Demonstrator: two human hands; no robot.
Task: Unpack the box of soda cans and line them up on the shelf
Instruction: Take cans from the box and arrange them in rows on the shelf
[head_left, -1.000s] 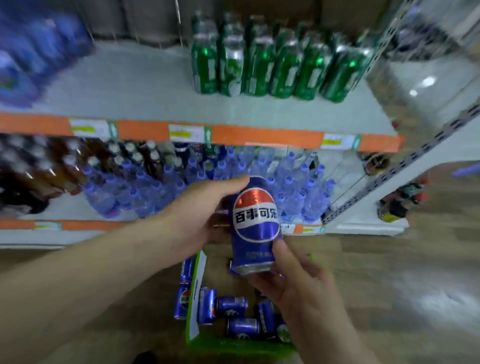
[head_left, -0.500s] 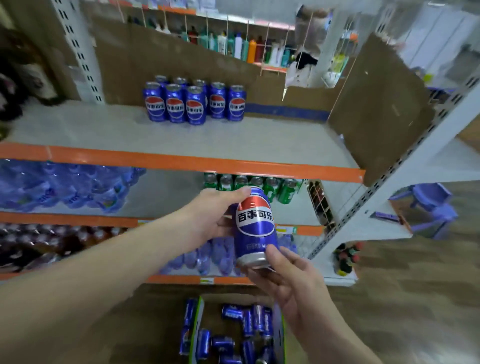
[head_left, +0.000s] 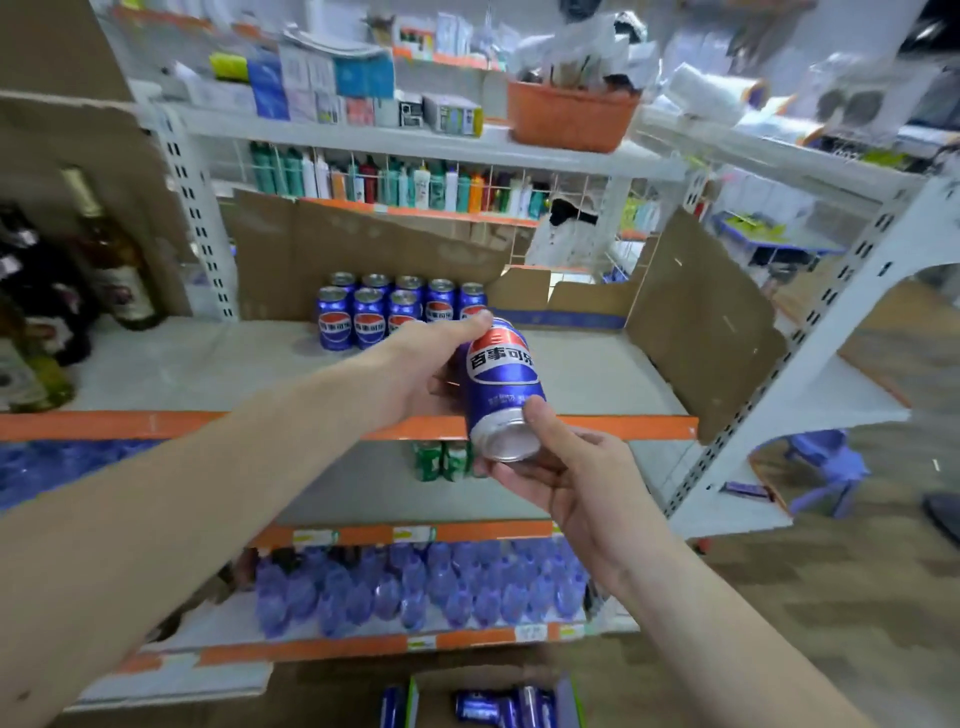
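Shelf: grey shelf board (head_left: 218, 364) with an orange front edge, torn cardboard lining the back and right side.
Room: shop aisle, wood-look floor to the right.
Around: eight or so blue cans (head_left: 400, 312) stand at the back; dark bottles (head_left: 109, 270) left; box of cans (head_left: 498, 704) on the floor below.
My grip: my left hand (head_left: 421, 371) wraps the blue soda can (head_left: 501, 384) from the side; my right hand (head_left: 563, 470) cups its base, thumb on the wall. The can is tilted, above the shelf's front edge.

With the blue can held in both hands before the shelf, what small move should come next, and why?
Probably carry the tilted blue can, held by left hand and right hand, forward and stand it upright right of the cans on the shelf, where the shelf lies bare.
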